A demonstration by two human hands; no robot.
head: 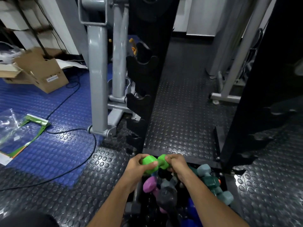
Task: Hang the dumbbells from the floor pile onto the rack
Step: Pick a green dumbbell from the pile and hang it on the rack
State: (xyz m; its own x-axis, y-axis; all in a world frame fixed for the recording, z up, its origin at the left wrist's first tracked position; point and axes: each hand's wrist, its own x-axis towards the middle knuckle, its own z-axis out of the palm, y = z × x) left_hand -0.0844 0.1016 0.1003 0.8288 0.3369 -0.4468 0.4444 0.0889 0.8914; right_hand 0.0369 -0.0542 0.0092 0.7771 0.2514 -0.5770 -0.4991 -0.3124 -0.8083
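Note:
A bright green dumbbell [155, 163] is held just above the floor pile [173, 194] of pink, grey, teal and blue dumbbells. My left hand [137, 167] grips its left head and my right hand [177, 166] grips its right head. The black rack's left upright [144, 82], with curved empty cradles along its edge, rises directly ahead of my hands. Its right upright [255, 95] stands at the right, dark and hard to make out.
A grey machine frame [98, 76] stands left of the rack. A black cable [73, 133] loops over the blue mat. Cardboard boxes [41, 71] and plastic bags [14, 133] lie at left. Another grey frame [229, 89] stands at back right.

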